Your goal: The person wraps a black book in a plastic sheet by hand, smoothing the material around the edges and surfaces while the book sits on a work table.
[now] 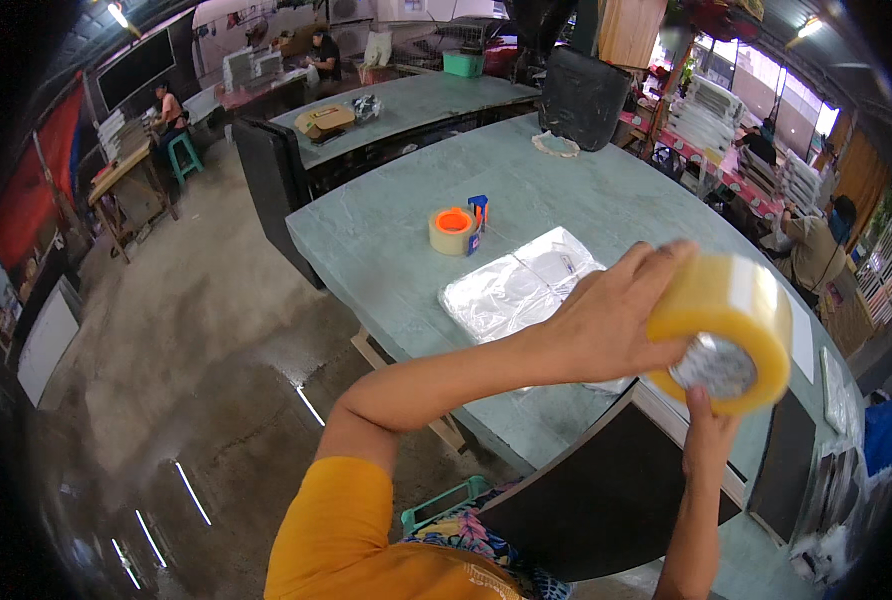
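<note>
A big roll of clear yellowish packing tape (766,318) is held up over the right part of the table, slightly blurred. My left hand (611,318) grips its left side, thumb at the core and fingers over the top. From below, my right hand (709,432) holds the lower rim with the thumb at the core; its other fingers are mostly hidden behind the roll. Beneath my left forearm lies a stack of clear plastic bags (511,292), partly covered. A black panel with a pale edge (606,490) leans against the table's near edge, in front of my body.
On the grey-green table (386,235) stands a blue tape dispenser (477,222) with an orange-cored tape roll (450,240). More dark panels (784,465) lie at the right. A black padded chair back (584,98) rises at the far edge. Several people work farther off.
</note>
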A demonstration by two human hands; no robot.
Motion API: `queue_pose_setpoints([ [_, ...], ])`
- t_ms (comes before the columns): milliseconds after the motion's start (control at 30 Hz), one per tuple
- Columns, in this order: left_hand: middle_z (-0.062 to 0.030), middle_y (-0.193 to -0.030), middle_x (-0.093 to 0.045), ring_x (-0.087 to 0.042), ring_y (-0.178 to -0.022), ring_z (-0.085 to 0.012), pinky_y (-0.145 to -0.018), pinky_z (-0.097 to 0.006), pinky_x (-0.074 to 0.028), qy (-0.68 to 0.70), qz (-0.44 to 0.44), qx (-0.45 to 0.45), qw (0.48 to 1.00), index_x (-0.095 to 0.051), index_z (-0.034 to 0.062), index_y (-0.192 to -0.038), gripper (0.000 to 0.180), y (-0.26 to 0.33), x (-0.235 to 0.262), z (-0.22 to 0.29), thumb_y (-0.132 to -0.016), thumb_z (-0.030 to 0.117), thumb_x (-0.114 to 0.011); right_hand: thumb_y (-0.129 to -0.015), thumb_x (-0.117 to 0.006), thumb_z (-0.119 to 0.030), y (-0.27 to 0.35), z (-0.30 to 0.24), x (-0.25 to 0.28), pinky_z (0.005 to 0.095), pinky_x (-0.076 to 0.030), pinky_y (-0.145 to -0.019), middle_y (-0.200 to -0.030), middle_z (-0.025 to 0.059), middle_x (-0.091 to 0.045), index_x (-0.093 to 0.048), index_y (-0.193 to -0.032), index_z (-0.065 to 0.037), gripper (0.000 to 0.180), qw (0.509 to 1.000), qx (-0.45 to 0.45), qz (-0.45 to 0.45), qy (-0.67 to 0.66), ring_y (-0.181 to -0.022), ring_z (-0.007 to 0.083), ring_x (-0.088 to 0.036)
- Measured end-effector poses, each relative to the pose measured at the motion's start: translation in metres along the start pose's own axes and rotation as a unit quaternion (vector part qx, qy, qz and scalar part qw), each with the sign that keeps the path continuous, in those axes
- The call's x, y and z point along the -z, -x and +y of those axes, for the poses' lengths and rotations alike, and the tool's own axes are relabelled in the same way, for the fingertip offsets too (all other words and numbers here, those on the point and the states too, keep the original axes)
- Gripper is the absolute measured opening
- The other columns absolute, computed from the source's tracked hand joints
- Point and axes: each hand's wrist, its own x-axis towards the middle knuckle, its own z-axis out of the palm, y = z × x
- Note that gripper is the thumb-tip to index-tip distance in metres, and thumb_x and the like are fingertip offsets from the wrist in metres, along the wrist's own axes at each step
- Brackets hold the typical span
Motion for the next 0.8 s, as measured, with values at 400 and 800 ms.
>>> queue_pose_setpoints([
  [400, -0.0176, -0.09, -0.048, -0.05, -0.083, -0.0287, -0.068, -0.034, -0.042, 0.214, -0.387, -0.015, 0.897, -0.043, -0.0023, -0.097, 0.06, 0.041, -0.012, -0.003, -0.062, 0.037, -0.071, -0.051, -0.079, -0.02, 0.079, -0.007, 0.074, 0.0318, -0.038, -0.085, -0.107, 0.0109, -0.052, -0.044, -0.112, 0.002, 0.074, 0.963, -0.09, -0.223, 0.121, -0.099, 0.0177, -0.05],
  [800, -0.0065, -0.08, -0.046, -0.051, -0.068, -0.0136, -0.055, -0.025, -0.043, 0.14, -0.095, 0.079, 0.983, -0.047, 0.0036, -0.091, 0.043, 0.025, -0.054, -0.006, -0.059, 0.013, -0.074, -0.06, -0.073, -0.01, 0.003, 0.044, 0.063, 0.0262, -0.045, -0.069, -0.083, 0.0049, -0.06, -0.055, -0.091, 0.0, 0.037, 0.97, 0.092, -0.007, 0.223, -0.079, 0.0129, -0.056],
])
